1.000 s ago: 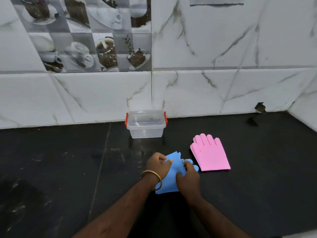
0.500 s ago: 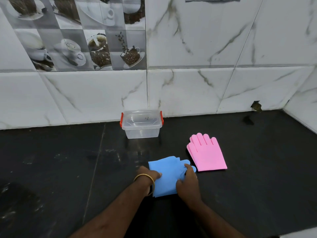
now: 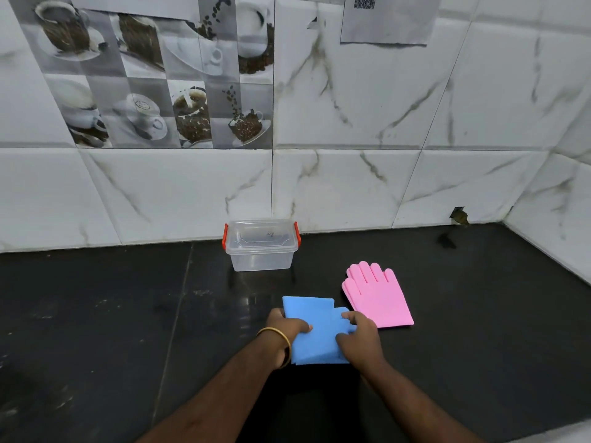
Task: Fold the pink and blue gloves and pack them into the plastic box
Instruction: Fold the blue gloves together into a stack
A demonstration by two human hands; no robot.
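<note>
Both hands on the blue gloves (image 3: 315, 330), low centre of the black tabletop (image 3: 96, 314). Blue gloves lie flat, folded into a rough rectangle with a step on the far right edge.

Left hand (image 3: 285, 327) grips the left edge of the blue gloves; thumb lies on top pointing right, remaining fingers are hidden so I can't tell how they sit. Gold bangle (image 3: 277, 342) on that wrist.

Right hand (image 3: 359, 338) is on the right edge of the blue gloves, fingers (image 3: 350, 315) curled and pressed together, pinching the edge near the step.

Pink gloves (image 3: 377, 295) lie flat and unfolded just right of the blue ones, fingers pointing toward the wall, cuff nearest the person. Looks like a stacked pair, edges slightly offset. Right hand is just beside them; contact unclear.

Plastic box (image 3: 261, 246) sits further back, close to the marble-tile wall (image 3: 383, 123), clear with red side clips, lid on. Well apart from both glove pairs.

Coffee-print tiles (image 3: 160, 75) upper left on the wall; paper sheet with a QR code (image 3: 383, 19) stuck up top right.
</note>
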